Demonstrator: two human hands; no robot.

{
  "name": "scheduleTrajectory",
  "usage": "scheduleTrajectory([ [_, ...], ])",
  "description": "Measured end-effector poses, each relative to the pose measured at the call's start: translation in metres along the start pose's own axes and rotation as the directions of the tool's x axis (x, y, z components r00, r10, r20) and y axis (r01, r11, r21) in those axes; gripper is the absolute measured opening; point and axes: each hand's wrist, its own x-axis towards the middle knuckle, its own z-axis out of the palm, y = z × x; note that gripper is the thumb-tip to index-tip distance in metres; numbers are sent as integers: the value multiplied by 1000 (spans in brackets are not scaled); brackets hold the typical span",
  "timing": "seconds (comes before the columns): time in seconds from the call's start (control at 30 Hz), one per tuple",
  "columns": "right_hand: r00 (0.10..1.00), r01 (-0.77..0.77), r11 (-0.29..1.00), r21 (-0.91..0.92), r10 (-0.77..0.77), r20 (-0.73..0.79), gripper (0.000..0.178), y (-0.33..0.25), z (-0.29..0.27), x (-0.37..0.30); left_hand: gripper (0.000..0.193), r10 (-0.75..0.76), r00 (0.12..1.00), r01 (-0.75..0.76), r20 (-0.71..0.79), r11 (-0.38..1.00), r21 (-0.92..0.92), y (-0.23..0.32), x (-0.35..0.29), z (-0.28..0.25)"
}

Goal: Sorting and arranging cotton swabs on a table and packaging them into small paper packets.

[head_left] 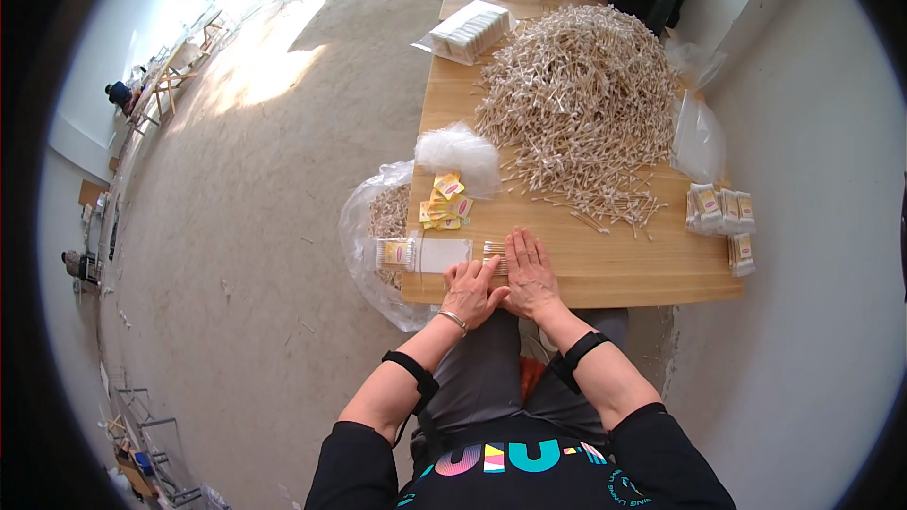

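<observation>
A small row of cotton swabs [494, 248] lies on the table's near part, between my two hands. My right hand [532, 276] is laid flat along the right side of the row, its fingers straight and close together. On the near side, my left hand [470, 292] touches the swabs with a stretched index finger; its other fingers are partly bent. Both hands rest on things rather than grip them. Left of the row is a flat clear bag [445, 255], and beside it a filled swab pack [395, 254] with a yellow label at the table's edge.
A big heap of cotton swabs [590, 85] covers the far table. Yellow cards [446, 204] and empty clear bags [459, 157] lie at left. Filled packs [720, 210] sit at right, a white wrapped bundle [470, 32] far left. A large plastic sack [363, 294] stands by the left edge.
</observation>
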Motion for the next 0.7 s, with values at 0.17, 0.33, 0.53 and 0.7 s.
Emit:
scheduleTrajectory([
  [0.17,1000,-3,1000,12,3,10,95,1,1,0,65,-28,999,29,18,999,-26,4,3,-3],
  [0.33,1000,-2,1000,8,2,-15,93,1,4,-1,65,-49,999,49,24,999,-14,5,7,-4],
  [0.53,1000,-3,999,36,3,-3,92,1,3,0,65,-65,996,66,62,998,-16,5,9,-8],
  [0.7,999,-6,1000,28,7,-32,90,4,8,0,61,-101,991,106,93,993,-55,8,16,-7],
])
